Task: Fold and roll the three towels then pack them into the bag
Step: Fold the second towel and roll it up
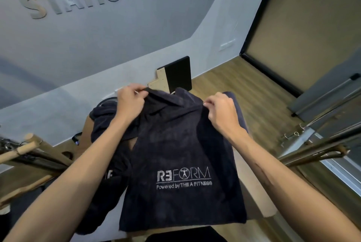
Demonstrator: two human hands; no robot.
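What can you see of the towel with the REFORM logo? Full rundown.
The towel with the REFORM logo is dark navy or black, of plush terry-like cloth. It hangs unfolded and facing the camera, held up by its top edge: the left hand and the right hand each pinch a bunched upper corner. White stitching low on it reads REFORM, with "Powered by THE A FITNESS" beneath. Its bottom hem hangs straight. Behind it on the left lies more dark cloth.

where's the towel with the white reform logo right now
Centre of the head view: the dark navy terry towel hangs between the left hand and right hand, both pinching its top edge.
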